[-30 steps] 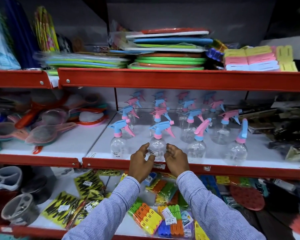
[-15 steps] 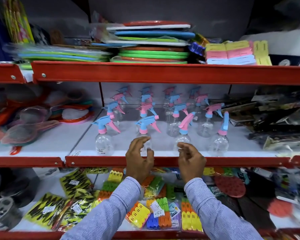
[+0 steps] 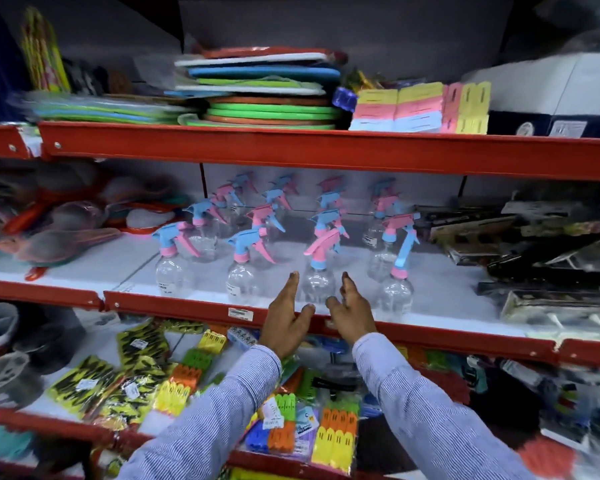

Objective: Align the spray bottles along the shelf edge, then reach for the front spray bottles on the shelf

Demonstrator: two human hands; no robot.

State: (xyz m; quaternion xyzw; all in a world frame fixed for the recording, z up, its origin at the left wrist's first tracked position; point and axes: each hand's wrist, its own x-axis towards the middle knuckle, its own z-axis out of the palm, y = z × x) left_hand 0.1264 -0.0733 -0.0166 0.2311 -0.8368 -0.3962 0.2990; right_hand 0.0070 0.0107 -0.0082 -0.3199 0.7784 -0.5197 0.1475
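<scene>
Stacked colourful mats top shelf; clothespin packs bottom shelf

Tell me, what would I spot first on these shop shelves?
Rows of clear plastic spray bottles with pink and blue trigger tops fill the middle red-edged shelf. The left hand and right hand reach open on either side of a front one. Above lies a stack of bright round flat mats.

Two hands – four front-row spray bottles
</scene>
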